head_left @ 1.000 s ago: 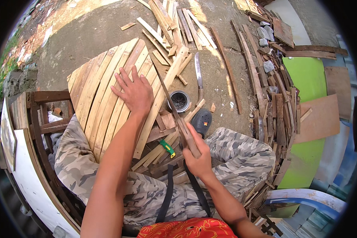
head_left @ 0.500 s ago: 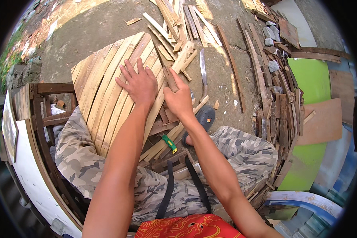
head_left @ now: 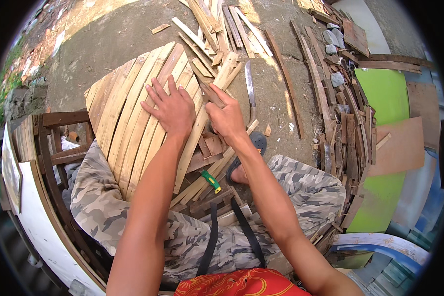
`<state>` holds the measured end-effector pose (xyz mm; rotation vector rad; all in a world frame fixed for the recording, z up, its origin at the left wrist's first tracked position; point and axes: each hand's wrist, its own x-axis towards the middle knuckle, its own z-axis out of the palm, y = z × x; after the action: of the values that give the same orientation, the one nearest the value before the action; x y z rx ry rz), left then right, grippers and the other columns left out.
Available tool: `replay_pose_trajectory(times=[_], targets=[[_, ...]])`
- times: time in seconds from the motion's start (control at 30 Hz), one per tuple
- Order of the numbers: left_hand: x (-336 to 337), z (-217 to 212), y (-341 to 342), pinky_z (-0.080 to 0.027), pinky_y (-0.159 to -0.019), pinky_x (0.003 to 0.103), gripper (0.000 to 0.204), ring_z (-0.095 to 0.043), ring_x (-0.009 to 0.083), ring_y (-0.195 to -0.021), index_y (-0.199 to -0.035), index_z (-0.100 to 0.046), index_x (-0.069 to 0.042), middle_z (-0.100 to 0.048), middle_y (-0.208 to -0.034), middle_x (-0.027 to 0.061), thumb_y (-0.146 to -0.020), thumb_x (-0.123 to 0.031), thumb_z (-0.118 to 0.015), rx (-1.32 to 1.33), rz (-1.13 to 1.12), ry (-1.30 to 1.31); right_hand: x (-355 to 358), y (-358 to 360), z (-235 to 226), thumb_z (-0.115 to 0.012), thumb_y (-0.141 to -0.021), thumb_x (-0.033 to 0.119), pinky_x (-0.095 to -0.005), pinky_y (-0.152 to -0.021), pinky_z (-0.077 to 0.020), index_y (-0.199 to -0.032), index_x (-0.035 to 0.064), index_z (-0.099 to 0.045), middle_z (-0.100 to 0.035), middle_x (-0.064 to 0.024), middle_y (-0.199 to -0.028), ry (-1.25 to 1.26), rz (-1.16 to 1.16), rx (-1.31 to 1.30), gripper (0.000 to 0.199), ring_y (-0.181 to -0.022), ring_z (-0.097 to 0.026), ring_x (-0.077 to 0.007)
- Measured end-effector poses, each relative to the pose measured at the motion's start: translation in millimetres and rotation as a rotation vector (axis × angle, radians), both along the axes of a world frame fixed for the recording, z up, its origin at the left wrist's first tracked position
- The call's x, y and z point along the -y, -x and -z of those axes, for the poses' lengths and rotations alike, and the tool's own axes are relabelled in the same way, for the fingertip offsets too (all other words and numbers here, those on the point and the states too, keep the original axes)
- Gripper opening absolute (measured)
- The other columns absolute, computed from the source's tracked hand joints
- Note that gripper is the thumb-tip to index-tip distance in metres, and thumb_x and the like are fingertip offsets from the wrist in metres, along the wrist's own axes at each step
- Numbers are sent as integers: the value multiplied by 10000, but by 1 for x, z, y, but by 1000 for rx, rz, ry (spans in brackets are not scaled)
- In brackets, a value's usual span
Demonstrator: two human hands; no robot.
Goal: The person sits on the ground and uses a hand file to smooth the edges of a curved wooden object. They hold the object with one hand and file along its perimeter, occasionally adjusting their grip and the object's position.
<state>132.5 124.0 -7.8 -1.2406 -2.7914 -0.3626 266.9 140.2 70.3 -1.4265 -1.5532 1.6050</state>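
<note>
My left hand (head_left: 171, 108) lies flat with spread fingers on a curved panel of pale wooden slats (head_left: 126, 108), which rests over my left thigh. Beside the panel's right edge, my right hand (head_left: 227, 116) is closed, its index finger stretched along a short brown wooden piece (head_left: 210, 94). Most of that piece is hidden by the fingers, so its full shape does not show. A green and yellow handled tool (head_left: 211, 181) lies below the hands, between my legs. Just right of my right hand, a long-bladed knife (head_left: 251, 91) lies on the ground.
Loose wooden strips (head_left: 217, 29) are heaped ahead on the ground. Stacked scrap boards (head_left: 350, 138) and grey stones (head_left: 334, 37) line the right side, next to green panels (head_left: 385, 98). A dark wooden frame (head_left: 59, 118) and a white board (head_left: 39, 217) stand at left.
My right hand has shifted slightly to the right beside the panel. My left hand stays pressed on the slats. The whole view has drifted a little.
</note>
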Motion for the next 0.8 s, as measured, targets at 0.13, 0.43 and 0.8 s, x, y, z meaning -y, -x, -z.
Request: replay_pose_trajectory(times=[0.13,0.43,0.8], targets=[[1,1,0,-103,-1192,697,522,-208,413,-1555,-1539,-465,-162,-304,-1653,222,-1060,-367,-446,-36,4,11,60,-37,18,-574,-836,54,-358,-1080,-447,-1502,-25,-483,-650,-285,-1336,-328,9,-90,676,-1278,-625,-332],[2,4,-2,-105,-1185,721,502,-260,420,-1533,-1503,-519,-169,-341,-1632,229,-1034,-347,-491,-64,4,-60,183,-136,-76,-528,-757,-38,-321,-1050,-478,-1455,-120,-484,-649,-291,-1347,-205,-39,30,705,-1266,-650,-299],[2,-8,-1,-88,-1195,711,517,-220,420,-1551,-1534,-478,-173,-304,-1655,219,-1049,-349,-454,27,-12,-4,78,-51,26,-554,-819,6,-329,-938,-525,-1523,-39,-449,-690,-251,-1272,-206,21,30,714,-1068,-707,-280]])
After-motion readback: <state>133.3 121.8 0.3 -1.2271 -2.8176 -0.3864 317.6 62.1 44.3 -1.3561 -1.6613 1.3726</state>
